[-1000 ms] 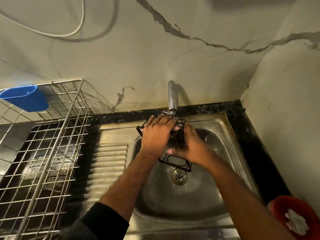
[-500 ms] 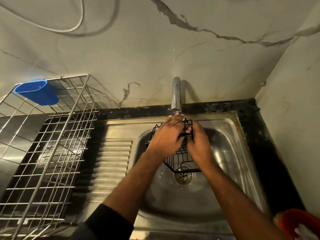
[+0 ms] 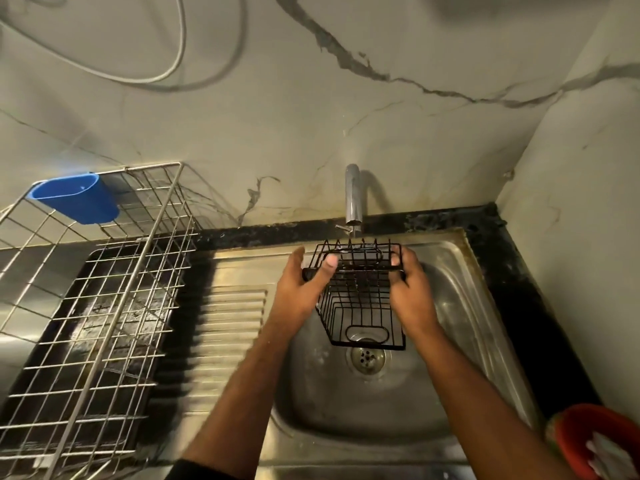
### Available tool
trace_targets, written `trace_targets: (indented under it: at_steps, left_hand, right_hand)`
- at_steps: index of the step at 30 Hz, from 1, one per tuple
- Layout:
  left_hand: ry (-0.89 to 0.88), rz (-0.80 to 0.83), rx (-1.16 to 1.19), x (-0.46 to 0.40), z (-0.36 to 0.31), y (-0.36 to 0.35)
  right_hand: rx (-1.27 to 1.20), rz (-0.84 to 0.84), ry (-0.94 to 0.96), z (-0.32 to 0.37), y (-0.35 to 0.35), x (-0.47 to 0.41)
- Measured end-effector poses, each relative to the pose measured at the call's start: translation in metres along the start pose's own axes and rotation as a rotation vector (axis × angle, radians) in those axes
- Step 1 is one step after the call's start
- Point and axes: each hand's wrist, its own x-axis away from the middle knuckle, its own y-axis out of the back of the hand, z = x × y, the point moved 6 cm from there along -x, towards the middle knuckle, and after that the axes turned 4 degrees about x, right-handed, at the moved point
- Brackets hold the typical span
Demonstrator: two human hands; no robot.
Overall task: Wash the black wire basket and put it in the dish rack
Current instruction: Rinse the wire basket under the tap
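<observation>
Head | black wire basket (image 3: pixel 360 299) gripped by left hand (image 3: pixel 304 289), right hand (image 3: pixel 410 289) | no legible writing

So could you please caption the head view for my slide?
Both hands hold the black wire basket under the tap.

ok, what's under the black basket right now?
Under the black wire basket is the steel sink; its drain shows just below the basket's lower edge. Both hands grip the basket's sides, hiding some wire there.
</observation>
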Motion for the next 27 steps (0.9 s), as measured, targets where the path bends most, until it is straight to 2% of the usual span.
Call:
trace_targets:
  at_steps: [4, 10, 16, 27]
  left_hand:
    - [0.026, -0.015, 0.087, 0.0, 0.027, 0.008]
    - [-0.07, -0.089, -0.15, -0.005, 0.025, 0.006]
    - [-0.179, -0.123, -0.273, -0.007, 0.015, -0.01]
    - [-0.196, -0.127, -0.273, 0.001, 0.009, -0.015]
  right_hand:
    - [-0.051, -0.024, -0.044, 0.003, 0.005, 0.0]
    - [-0.074, -0.049, -0.029, 0.013, 0.017, 0.004]
    - [-0.07, -0.095, -0.047, 0.012, 0.036, 0.01]
    - [-0.087, -0.097, -0.033, 0.009, 0.042, 0.016]
